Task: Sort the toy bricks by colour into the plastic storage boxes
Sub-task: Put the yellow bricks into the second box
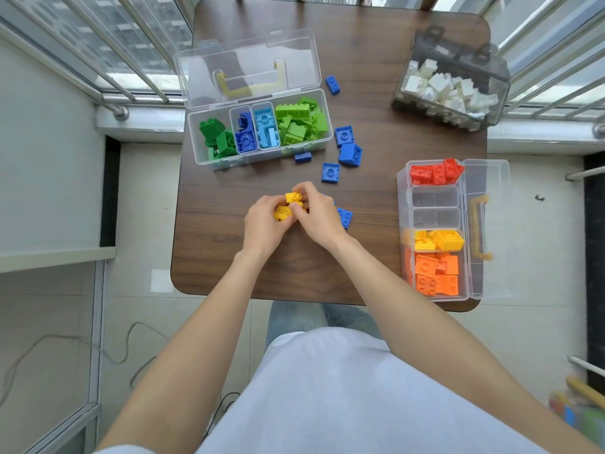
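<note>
We are gripping a cluster of yellow bricks point(289, 204) with left hand point(265, 224) and right hand point(318, 215), fingers curled round it. Its studs are facing up; its long axis we cannot tell.

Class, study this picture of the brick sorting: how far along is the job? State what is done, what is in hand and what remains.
Done: greens and some blues sit in the far box; red, yellow and orange fill the right box; white bricks fill the dark tub. In hand: the left hand and right hand together grip yellow bricks. Left: those yellows, and loose blue bricks on the table.
</note>
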Available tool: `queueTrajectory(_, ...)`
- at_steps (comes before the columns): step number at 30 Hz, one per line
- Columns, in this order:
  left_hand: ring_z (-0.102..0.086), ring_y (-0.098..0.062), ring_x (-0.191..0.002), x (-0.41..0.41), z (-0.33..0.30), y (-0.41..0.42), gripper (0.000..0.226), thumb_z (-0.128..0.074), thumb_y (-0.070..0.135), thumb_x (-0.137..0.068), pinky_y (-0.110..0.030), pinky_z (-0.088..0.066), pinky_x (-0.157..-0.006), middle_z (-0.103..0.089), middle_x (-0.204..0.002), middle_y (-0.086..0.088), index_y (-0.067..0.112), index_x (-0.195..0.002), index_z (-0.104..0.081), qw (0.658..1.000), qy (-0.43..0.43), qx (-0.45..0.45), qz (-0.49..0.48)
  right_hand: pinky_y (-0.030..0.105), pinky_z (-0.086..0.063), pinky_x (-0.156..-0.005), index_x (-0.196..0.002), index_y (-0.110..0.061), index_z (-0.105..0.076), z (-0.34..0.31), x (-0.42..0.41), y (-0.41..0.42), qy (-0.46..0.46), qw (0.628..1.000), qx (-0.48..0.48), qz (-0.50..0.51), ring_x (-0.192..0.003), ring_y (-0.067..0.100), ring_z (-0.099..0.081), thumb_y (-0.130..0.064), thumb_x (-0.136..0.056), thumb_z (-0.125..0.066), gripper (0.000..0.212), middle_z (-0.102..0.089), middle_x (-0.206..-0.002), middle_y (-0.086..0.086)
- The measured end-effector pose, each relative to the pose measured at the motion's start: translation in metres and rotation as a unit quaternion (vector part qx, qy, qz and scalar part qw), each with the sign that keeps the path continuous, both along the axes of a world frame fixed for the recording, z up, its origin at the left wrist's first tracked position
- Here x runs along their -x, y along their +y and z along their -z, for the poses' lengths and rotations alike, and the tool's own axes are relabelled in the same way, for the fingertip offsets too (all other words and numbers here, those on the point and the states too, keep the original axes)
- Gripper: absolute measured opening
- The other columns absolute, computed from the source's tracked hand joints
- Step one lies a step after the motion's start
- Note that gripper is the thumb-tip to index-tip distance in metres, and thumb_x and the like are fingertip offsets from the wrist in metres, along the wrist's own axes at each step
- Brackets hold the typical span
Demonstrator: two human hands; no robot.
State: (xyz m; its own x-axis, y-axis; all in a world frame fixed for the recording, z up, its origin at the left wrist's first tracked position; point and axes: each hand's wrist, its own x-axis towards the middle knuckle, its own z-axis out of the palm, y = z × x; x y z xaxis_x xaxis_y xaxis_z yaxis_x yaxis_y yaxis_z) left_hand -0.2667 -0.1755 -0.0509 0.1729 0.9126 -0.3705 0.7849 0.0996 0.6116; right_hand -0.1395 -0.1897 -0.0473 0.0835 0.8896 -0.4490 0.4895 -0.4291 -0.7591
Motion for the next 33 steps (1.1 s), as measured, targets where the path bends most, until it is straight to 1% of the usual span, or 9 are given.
queueTrajectory(6,-0.059,-0.012,-0.091,-0.001,-0.004,-0.001,0.029,-0.071,0.022,-0.082,-0.022,-0.045,-0.081,-0.067,-0.103,0.000,0.018,-0.111,-0.068,0.995,-0.075,0.029,-0.052,0.043,-0.056,-0.082,-0.111,-0.018,-0.050,-0.003,-0.002,0.005,0.094,0.993,0.030,0.071,-0.097,0.021,-0.061,-0.016,-0.096,-0.051,0.016,-0.059,-0.108,0.004)
queueTrajectory(11,-0.059,0.000,-0.085,-0.007,-0.028,0.000,0.025,-0.071,0.020,-0.082,-0.008,-0.045,-0.075,-0.068,-0.099,0.005,0.020,-0.107,-0.069,0.986,-0.149,0.024,-0.070,0.025,-0.058,-0.072,-0.111,-0.015,-0.051,-0.030,-0.012,-0.005,0.196,0.971,0.003,0.135,-0.091,0.015,-0.064,-0.011,-0.096,-0.052,0.016,-0.057,-0.109,0.002)
queueTrajectory(13,-0.060,-0.001,-0.087,-0.019,-0.045,-0.001,0.023,-0.072,0.020,-0.081,-0.006,-0.043,-0.075,-0.069,-0.097,0.008,0.024,-0.104,-0.069,0.982,-0.183,0.010,-0.051,0.028,-0.058,-0.075,-0.111,-0.018,-0.050,-0.049,-0.028,-0.016,0.223,0.962,-0.021,0.158,-0.095,0.013,-0.064,-0.011,-0.095,-0.052,0.017,-0.058,-0.110,0.000)
queueTrajectory(17,-0.061,-0.005,-0.093,-0.068,-0.069,-0.020,0.023,-0.073,0.019,-0.081,-0.013,-0.047,-0.082,-0.069,-0.100,0.008,0.024,-0.103,-0.070,0.973,-0.229,0.012,0.039,0.031,-0.059,-0.075,-0.108,-0.020,-0.051,-0.080,-0.079,-0.059,0.248,0.938,-0.072,0.231,-0.087,0.003,-0.067,-0.010,-0.096,-0.052,0.016,-0.060,-0.102,-0.007)
queueTrajectory(20,-0.060,-0.004,-0.091,-0.113,-0.073,-0.040,0.025,-0.072,0.018,-0.080,-0.012,-0.046,-0.079,-0.067,-0.099,0.009,0.022,-0.105,-0.070,0.967,-0.230,0.002,0.106,0.030,-0.059,-0.075,-0.109,-0.020,-0.050,-0.087,-0.115,-0.093,0.212,0.930,-0.076,0.291,-0.089,0.000,-0.066,-0.012,-0.096,-0.052,0.016,-0.060,-0.104,-0.005)
queueTrajectory(23,-0.055,0.000,-0.090,-0.152,-0.070,-0.057,0.029,-0.073,0.021,-0.080,-0.012,-0.044,-0.077,-0.063,-0.100,0.012,0.022,-0.108,-0.067,0.958,-0.225,0.004,0.180,0.034,-0.059,-0.076,-0.110,-0.021,-0.050,-0.084,-0.147,-0.117,0.170,0.925,-0.062,0.333,-0.095,0.009,-0.066,-0.017,-0.096,-0.053,0.015,-0.062,-0.109,0.000)
queueTrajectory(25,-0.056,-0.002,-0.092,-0.169,-0.064,-0.063,0.029,-0.073,0.020,-0.079,-0.015,-0.045,-0.080,-0.062,-0.101,0.011,0.022,-0.108,-0.067,0.955,-0.221,0.014,0.199,0.032,-0.059,-0.073,-0.110,-0.018,-0.050,-0.082,-0.161,-0.125,0.166,0.921,-0.056,0.348,-0.093,0.012,-0.066,-0.014,-0.096,-0.053,0.015,-0.062,-0.107,0.003)
queueTrajectory(28,-0.057,-0.008,-0.092,-0.181,-0.054,-0.062,0.027,-0.072,0.020,-0.080,-0.021,-0.048,-0.078,-0.065,-0.102,0.005,0.022,-0.107,-0.067,0.960,-0.190,0.015,0.203,0.032,-0.060,-0.069,-0.108,-0.018,-0.051,-0.080,-0.176,-0.127,0.144,0.926,-0.061,0.343,-0.087,0.012,-0.066,-0.013,-0.095,-0.055,0.015,-0.061,-0.101,-0.002)
queueTrajectory(33,-0.059,-0.013,-0.095,-0.187,-0.045,-0.067,0.023,-0.068,0.017,-0.084,-0.027,-0.050,-0.080,-0.064,-0.108,0.000,0.018,-0.107,-0.066,0.962,-0.116,-0.047,0.241,0.037,-0.058,-0.073,-0.105,-0.023,-0.058,-0.076,-0.201,-0.128,-0.049,0.956,-0.085,0.277,-0.090,0.014,-0.065,-0.024,-0.090,-0.060,0.015,-0.065,-0.101,-0.005)
